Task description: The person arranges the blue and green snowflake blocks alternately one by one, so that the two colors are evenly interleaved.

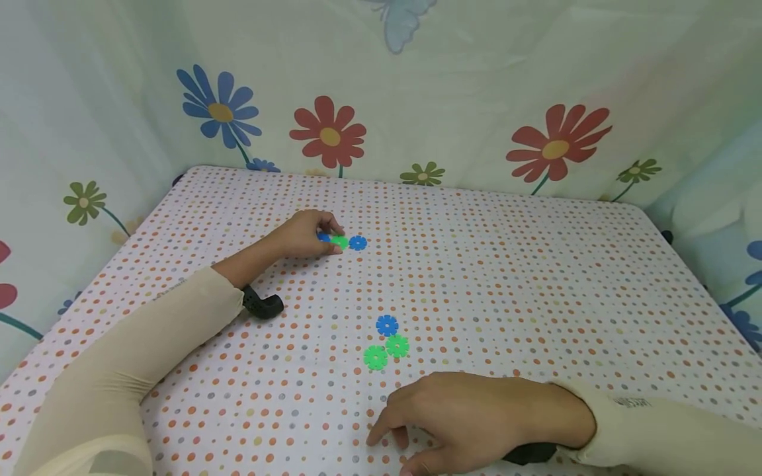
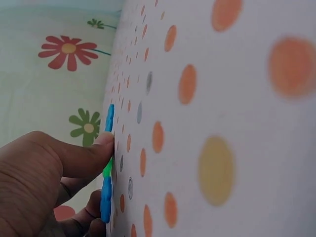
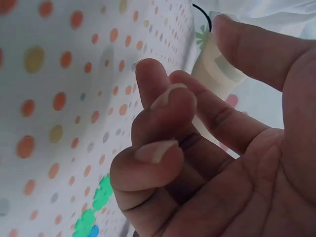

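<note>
At the far left of the table, my left hand (image 1: 306, 235) has its thumb and fingers at the edges of a green notched plastic disc (image 1: 340, 242), pinching it close to the cloth. One blue disc (image 1: 323, 237) is partly under the fingers, and another blue disc (image 1: 358, 242) lies just right of the green one. In the left wrist view the thumb partly covers this row, with a blue disc (image 2: 109, 117) at the top and another blue disc (image 2: 105, 200) below. My right hand (image 3: 197, 143) holds nothing, its fingers loosely bent above the near side of the cloth.
Mid-table, a blue disc (image 1: 387, 325) lies beside two green discs, one green disc (image 1: 397, 346) close below it and the other green disc (image 1: 376, 357) to the left. A dotted cloth (image 1: 506, 284) covers the table. Flowered curtains (image 1: 446, 86) hang behind and at the sides.
</note>
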The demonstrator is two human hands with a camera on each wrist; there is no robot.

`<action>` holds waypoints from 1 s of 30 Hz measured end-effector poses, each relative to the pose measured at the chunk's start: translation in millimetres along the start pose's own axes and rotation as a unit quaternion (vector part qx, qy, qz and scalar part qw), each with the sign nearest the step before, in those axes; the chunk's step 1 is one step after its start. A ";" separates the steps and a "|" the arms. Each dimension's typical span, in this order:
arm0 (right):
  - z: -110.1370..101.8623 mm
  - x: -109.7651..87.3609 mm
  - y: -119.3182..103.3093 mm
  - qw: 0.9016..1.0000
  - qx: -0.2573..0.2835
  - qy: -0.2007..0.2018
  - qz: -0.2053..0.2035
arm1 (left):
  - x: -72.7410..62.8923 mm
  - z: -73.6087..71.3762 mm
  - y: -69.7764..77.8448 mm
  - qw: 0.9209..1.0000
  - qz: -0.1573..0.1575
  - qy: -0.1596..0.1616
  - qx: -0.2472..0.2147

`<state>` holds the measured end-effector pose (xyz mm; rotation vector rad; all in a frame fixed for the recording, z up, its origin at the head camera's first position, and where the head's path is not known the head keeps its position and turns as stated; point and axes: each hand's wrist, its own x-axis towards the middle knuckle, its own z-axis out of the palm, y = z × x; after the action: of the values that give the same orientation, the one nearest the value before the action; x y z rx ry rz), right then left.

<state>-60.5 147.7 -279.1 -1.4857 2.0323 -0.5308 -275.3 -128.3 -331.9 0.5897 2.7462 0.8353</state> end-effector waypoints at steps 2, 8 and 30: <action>1.9 -6.4 0.0 1.000 0.005 0.005 0.009 | 0.7 -1.3 1.4 1.000 -0.007 -0.004 0.008; 3.1 -19.1 3.4 0.998 0.031 0.031 0.039 | 2.2 -5.6 7.6 0.999 -0.021 -0.021 0.042; -13.4 -7.2 44.4 0.963 -0.013 0.210 0.169 | 17.4 5.1 27.8 0.997 0.013 -0.013 0.076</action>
<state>-99.9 168.0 -294.5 -1.0637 2.5613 -0.7221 -280.6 -97.1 -321.6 0.6608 2.8022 0.6221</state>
